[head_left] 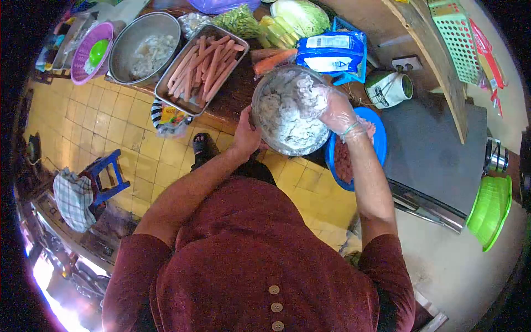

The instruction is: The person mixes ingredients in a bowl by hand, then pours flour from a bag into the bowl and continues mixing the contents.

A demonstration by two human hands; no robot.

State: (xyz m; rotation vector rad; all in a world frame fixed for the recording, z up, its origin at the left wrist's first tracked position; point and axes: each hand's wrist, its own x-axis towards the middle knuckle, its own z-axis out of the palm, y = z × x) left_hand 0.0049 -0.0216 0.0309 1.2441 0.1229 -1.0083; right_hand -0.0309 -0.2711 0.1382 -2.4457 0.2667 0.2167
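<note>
A round metal bowl (265,133) holds white flour (301,133) and lumps coated in it. My left hand (247,134) is bare and grips the bowl's left side near the rim. Over the bowl's right side reaches my right hand (338,112), in a clear plastic glove with a green band at the wrist. Its fingers are closed round some flour-coated pieces (310,93), whose kind I cannot make out under the flour. Below my right wrist sits a blue basin (380,145) with reddish ground meat (343,160) in it, partly hidden by my forearm.
Left of the bowl are a metal tray (191,108) of sausages (207,66), a large pot (117,66) and a pink basket (77,63). Behind stand carrots (275,61), cabbage (301,16) and a blue-white package (332,52). A white mug (387,91) stands right.
</note>
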